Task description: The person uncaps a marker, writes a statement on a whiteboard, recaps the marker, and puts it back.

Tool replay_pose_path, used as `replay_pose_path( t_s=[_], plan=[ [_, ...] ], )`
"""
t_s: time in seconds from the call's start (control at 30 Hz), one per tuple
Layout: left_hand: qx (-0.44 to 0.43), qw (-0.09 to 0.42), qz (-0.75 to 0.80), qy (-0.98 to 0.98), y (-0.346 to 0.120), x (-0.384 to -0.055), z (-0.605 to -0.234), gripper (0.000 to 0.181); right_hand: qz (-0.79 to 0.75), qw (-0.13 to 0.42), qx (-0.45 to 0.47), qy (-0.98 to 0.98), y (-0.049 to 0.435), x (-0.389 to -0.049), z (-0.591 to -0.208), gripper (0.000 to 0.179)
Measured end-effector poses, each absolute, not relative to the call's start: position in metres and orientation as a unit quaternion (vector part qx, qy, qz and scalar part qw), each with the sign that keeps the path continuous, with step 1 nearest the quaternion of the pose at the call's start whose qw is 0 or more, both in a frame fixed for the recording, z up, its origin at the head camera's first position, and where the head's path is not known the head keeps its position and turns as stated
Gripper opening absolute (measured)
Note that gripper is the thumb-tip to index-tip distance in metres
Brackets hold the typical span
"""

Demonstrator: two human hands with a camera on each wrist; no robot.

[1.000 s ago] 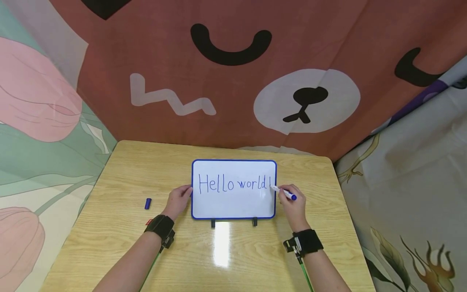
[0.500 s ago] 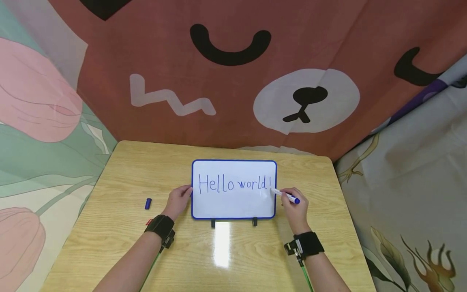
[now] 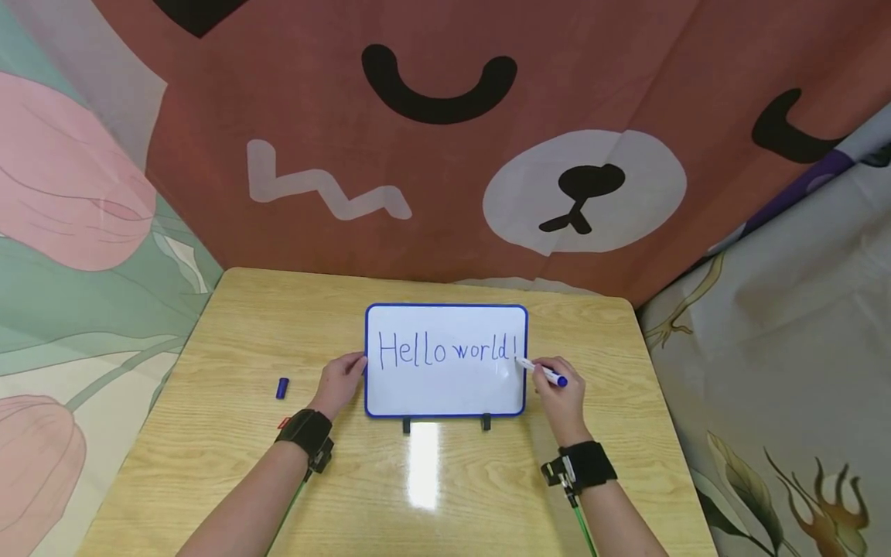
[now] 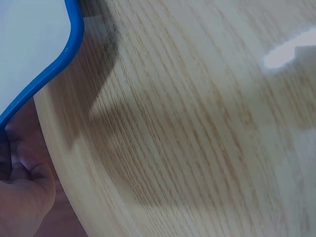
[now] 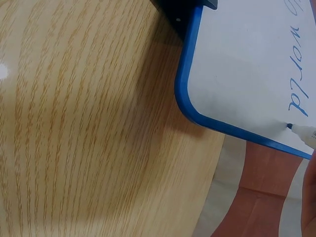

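A small whiteboard [image 3: 445, 391] with a blue frame stands tilted on the table, with "Hello world!" handwritten on it in blue. My left hand [image 3: 339, 383] grips the board's left edge; in the left wrist view the thumb and curled fingers [image 4: 29, 170] are at the blue frame. My right hand [image 3: 562, 393] pinches a white marker [image 3: 543, 371] with a blue end. Its blue tip [image 5: 290, 126] is right at the board surface, by the bottom of the exclamation mark. The right wrist view shows only a sliver of the hand [image 5: 310, 197].
A blue marker cap [image 3: 281, 388] lies on the wooden table [image 3: 244, 333], left of my left hand. Two dark feet [image 3: 407, 425] support the board's lower edge. A brown curtain [image 3: 445, 232] with a bear print hangs behind the table, and patterned cloth flanks both sides.
My right hand has shifted slightly down and right with the marker, then a little back left. A dot now shows under the vertical stroke. My left hand stays on the whiteboard's edge.
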State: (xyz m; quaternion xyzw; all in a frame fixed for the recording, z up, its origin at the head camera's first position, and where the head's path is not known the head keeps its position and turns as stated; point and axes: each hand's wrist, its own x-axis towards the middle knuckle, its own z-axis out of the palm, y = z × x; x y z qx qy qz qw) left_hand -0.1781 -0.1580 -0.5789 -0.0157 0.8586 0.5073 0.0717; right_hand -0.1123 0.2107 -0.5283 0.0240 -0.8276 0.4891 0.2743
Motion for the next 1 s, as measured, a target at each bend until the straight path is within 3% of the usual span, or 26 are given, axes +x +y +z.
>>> replay_pose_path(
  t_s=[0.67, 0.87, 1.0],
  plan=[
    [-0.020, 0.079, 0.514, 0.854, -0.156, -0.179, -0.581, 0.037, 0.552, 0.271, 0.023, -0.789, 0.207, -0.104, -0.520, 0.009],
    [-0.022, 0.065, 0.511, 0.857, -0.158, -0.178, -0.581, 0.037, 0.569, 0.267, 0.034, -0.777, 0.201, -0.101, -0.514, 0.009],
    [-0.020, 0.031, 0.504, 0.863, -0.174, -0.176, -0.577, 0.037, 0.567, 0.264, 0.032, -0.779, 0.201, -0.099, -0.513, 0.009]
  ],
)
